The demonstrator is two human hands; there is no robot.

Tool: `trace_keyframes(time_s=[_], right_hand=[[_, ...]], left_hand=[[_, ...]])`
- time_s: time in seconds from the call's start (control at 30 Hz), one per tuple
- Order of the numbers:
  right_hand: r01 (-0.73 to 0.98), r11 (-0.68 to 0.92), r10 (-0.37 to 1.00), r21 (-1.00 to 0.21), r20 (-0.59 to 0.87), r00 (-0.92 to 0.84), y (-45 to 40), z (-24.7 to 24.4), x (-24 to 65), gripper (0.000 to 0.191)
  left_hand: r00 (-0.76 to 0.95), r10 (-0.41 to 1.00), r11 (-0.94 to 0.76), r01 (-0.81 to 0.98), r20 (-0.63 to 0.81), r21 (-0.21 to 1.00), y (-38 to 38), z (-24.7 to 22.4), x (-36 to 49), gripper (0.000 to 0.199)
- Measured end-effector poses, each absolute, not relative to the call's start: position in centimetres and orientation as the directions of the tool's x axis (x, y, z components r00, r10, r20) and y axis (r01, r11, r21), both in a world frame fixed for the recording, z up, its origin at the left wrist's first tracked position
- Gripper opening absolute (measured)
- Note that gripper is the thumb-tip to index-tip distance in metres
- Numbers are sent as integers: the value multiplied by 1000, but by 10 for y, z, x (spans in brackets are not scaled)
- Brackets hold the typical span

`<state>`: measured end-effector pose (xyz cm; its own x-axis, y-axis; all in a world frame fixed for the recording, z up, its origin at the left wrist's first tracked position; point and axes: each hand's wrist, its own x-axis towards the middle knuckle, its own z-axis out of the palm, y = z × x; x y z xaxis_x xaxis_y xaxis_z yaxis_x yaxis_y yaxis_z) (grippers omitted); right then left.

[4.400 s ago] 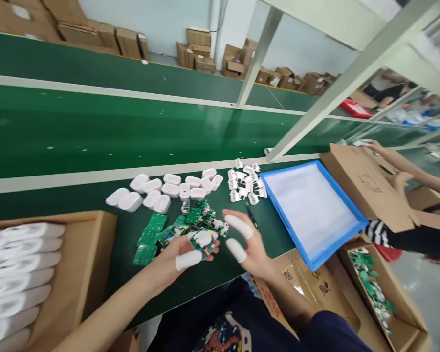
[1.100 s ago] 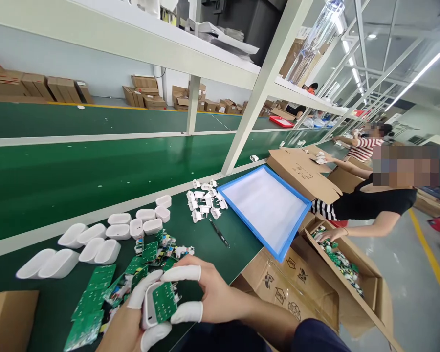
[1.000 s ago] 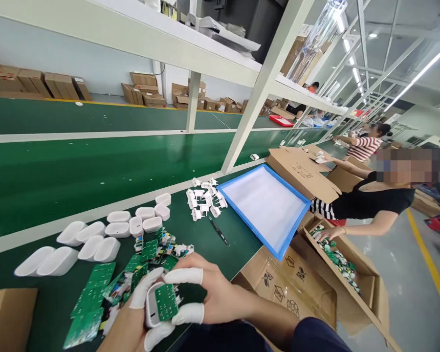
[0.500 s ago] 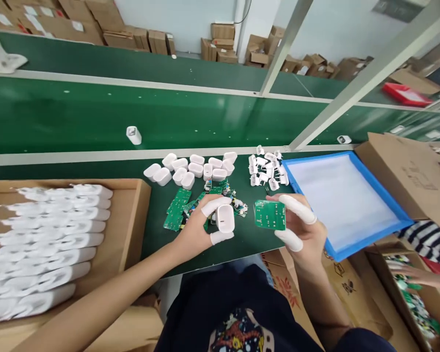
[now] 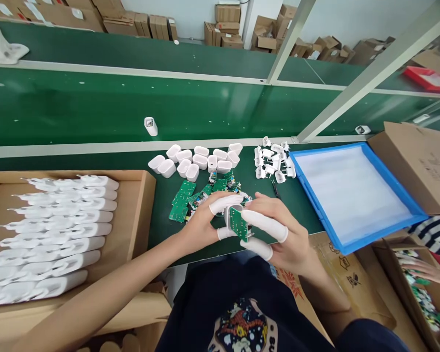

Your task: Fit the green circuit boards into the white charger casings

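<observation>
My left hand [image 5: 214,220], with white finger cots on, is closed around a white plastic charger housing [image 5: 228,215]. A green circuit board [image 5: 239,224] is pinched in my right hand [image 5: 278,232], which also wears finger cots. The board's edge is at the housing's open mouth; how far inside it reaches I cannot tell. Behind my hands lie several loose circuit boards [image 5: 183,199], partly covered by my left hand. Beyond them stand several white housings [image 5: 200,160], and small white plug parts [image 5: 275,159] lie in a group to their right.
At left a cardboard tray [image 5: 141,215] holds rows of white parts [image 5: 77,217]. A blue-rimmed tray [image 5: 385,195] lies at right beside a cardboard box [image 5: 418,161]. Tweezers [image 5: 275,188] rest on the green bench. Far right, a co-worker's hand [image 5: 421,269] is over a box of boards.
My right hand has brought the circuit board left to the housing and turned it. The housing has tilted toward the board. The camera view has shifted slightly.
</observation>
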<state>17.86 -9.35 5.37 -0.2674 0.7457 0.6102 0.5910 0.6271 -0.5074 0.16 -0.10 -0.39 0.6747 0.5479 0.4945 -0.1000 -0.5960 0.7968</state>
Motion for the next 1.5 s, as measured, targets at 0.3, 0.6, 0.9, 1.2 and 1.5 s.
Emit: trace_keyframes(time_s=[0.3, 0.6, 0.9, 1.2, 1.5], right_hand=[[583, 626, 745, -517, 617, -252, -88, 44, 174, 55], [578, 610, 751, -542, 628, -203, -83, 46, 170, 55], [579, 613, 757, -538, 609, -236, -82, 42, 173, 57], [621, 616, 745, -484, 615, -259, -79, 38, 173, 54], [740, 578, 771, -344, 527, -357, -82, 33, 181, 59]], left_hand=[[672, 580, -595, -35, 460, 803, -1, -5, 2, 55], [686, 601, -538, -31, 409, 843, 1, -3, 2, 56], [700, 609, -505, -22, 374, 863, 1, -2, 3, 53], [697, 604, -464, -89, 388, 882, -4, -9, 3, 59], [711, 618, -382, -103, 336, 919, -7, -6, 5, 64]])
